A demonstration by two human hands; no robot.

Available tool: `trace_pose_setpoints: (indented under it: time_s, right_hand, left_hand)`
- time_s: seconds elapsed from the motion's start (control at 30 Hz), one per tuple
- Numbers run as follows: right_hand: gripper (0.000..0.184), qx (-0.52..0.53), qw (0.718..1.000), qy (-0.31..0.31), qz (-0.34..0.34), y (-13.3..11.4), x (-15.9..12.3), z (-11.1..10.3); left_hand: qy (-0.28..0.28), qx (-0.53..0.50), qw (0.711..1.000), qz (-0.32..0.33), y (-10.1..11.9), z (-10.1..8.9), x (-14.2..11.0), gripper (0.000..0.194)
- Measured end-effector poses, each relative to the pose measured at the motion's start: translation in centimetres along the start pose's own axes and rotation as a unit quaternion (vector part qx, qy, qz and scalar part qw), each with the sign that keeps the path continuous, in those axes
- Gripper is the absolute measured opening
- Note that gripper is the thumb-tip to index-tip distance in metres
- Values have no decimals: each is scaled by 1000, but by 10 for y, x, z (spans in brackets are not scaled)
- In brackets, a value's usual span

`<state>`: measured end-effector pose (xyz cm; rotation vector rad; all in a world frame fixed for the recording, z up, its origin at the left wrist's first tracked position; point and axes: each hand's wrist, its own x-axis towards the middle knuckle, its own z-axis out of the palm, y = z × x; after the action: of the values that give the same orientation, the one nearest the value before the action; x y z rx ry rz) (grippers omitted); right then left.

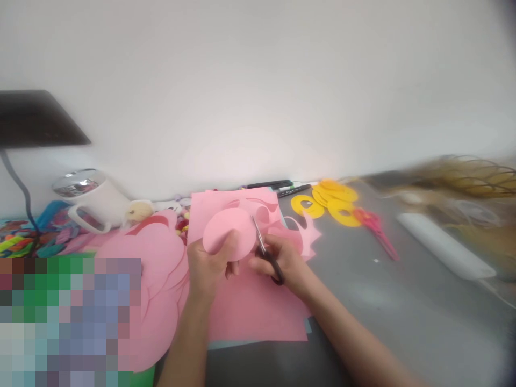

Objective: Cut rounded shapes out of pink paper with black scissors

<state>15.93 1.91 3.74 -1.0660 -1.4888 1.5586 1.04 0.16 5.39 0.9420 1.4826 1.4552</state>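
The pink disc [226, 228] is a flat piece of paper, pale and roundish, with a smooth outer edge and its broad face turned up to the room. It is held above a stack of pink sheets [258, 317] on the grey surface [363, 301], close to the middle of the view.

The left hand [205, 263] grasps it by its lower part: the thumb lies across the face, pointing up toward the centre, while the other fingers [233, 269] curl in below the edge. Most of the disc stands clear above and around that thumb.

The right hand [290, 263] grips the black-handled scissors [268, 255], fingers closed about the handles, the blades pointing up just beside the disc's right edge. I can't tell whether they touch it.

Pink offcuts [300, 231] lie behind the right hand, with yellow rings [341, 207] and pink scissors [377, 232] farther right. Larger pink cutouts [149, 269] overlap to the left, near a white mug [97, 201].
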Motion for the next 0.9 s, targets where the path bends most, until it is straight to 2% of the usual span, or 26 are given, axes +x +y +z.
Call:
trace_pose_setpoints:
  time_s: [0.37, 0.9]
  right_hand:
    - [43, -20, 999, -12, -39, 7, 4, -4]
    - [39, -30, 999, -6, -17, 6, 3, -4]
  left_hand:
    - [8, 6, 1000, 3, 3, 1, -2, 34]
    - [0, 9, 1000, 7, 1, -1, -1, 34]
